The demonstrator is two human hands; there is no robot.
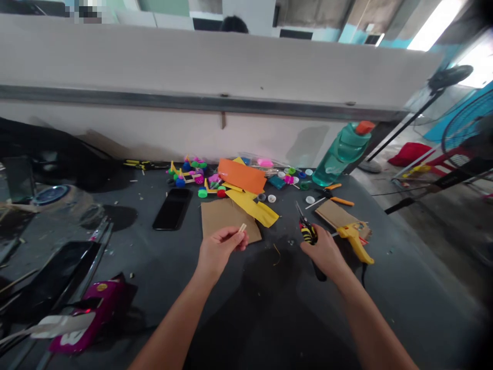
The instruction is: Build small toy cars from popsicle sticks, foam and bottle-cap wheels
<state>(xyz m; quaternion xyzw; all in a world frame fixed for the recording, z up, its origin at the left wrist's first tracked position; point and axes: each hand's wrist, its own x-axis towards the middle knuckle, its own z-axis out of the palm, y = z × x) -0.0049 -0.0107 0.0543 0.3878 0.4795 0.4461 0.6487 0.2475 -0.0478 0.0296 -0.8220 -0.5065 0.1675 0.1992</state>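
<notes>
A magenta box (107, 298) is sitting near left, partly hidden by a white plug (63, 326). The left hand (219, 251) is pinching a short, pale stick (242, 227) above the cardboard (215, 218), fingers hiding its lower end. The right hand (324, 251) is grasping yellow-and-black pliers (307, 231), covering much of the handles, beside a yellow glue gun (355, 241). Farther, a yellow strip (250, 205) is overlapping the cardboard; a green bottle (339, 155) is standing far right.
</notes>
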